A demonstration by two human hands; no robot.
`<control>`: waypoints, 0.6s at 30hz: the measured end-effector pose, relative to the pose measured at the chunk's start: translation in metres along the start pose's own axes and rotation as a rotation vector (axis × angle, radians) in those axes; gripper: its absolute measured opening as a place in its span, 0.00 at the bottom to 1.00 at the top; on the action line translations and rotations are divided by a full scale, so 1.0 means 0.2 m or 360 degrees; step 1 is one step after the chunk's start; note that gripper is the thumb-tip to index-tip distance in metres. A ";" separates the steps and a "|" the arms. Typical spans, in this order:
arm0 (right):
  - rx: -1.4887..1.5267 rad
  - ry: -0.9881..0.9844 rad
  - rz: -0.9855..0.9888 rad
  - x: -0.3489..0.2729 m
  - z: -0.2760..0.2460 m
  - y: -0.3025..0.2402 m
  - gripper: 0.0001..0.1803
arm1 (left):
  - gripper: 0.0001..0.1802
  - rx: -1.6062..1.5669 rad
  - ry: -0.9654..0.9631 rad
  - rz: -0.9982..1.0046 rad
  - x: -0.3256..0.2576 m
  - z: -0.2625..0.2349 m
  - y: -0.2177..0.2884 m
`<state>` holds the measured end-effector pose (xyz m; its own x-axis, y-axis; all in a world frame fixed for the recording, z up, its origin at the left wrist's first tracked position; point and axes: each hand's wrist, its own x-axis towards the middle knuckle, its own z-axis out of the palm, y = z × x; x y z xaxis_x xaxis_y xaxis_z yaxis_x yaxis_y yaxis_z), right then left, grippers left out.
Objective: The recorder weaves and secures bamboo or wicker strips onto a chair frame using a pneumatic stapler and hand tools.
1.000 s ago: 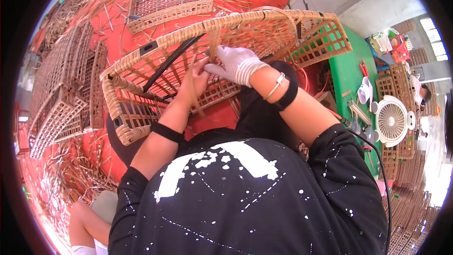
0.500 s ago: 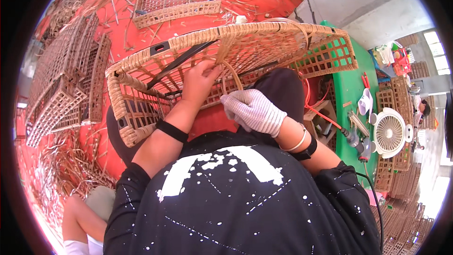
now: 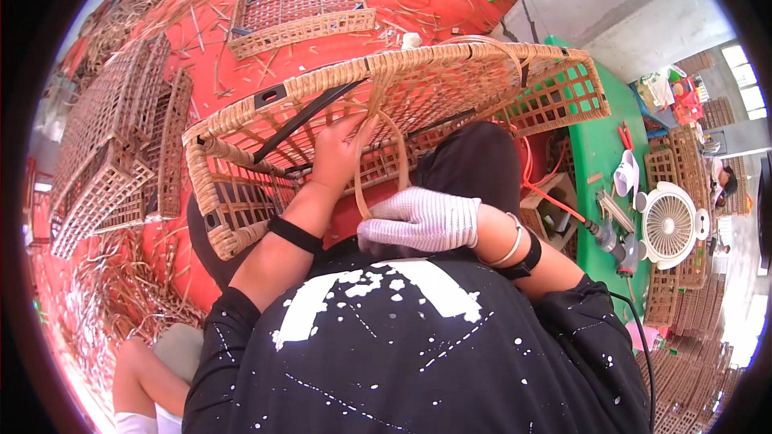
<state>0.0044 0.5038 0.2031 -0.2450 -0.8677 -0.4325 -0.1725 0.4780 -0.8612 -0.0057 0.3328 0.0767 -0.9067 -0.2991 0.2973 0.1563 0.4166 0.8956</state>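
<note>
Across my lap stands a woven rattan panel (image 3: 314, 76) with a wrapped rim and dark metal bars inside. My bare left hand (image 3: 336, 151) reaches into its inner side, fingers closed near a strip where it meets the weave; its fingertips are partly hidden. A pale rattan strip (image 3: 400, 145) loops from that spot toward my body. My right hand (image 3: 422, 221), in a white knitted glove, is closed round the lower part of the loop, close to my shirt.
Another woven panel (image 3: 301, 4) lies on the red floor ahead. Stacked panels (image 3: 112, 145) stand at left, above heaped loose strips (image 3: 121, 285). On the right, a green table (image 3: 591, 185) holds a white fan (image 3: 669, 225) and a power tool (image 3: 607, 241). Someone's bent leg (image 3: 145, 378) shows at lower left.
My right hand has drawn back toward my body and slightly down, pulling the strip into a longer loop. My left hand stays by the weave, its fingers shifted slightly.
</note>
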 end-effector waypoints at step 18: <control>-0.0583 0.0849 -0.0056 0.34 -0.34 0.16 0.25 | 0.24 -0.0914 -0.0478 -0.0649 0.03 0.02 -0.11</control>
<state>-0.0819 0.4685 0.1644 -0.6576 -0.7416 -0.1326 -0.4801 0.5481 -0.6849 -0.0164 0.3246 0.0588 -0.9910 -0.0531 -0.1230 -0.1091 -0.2132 0.9709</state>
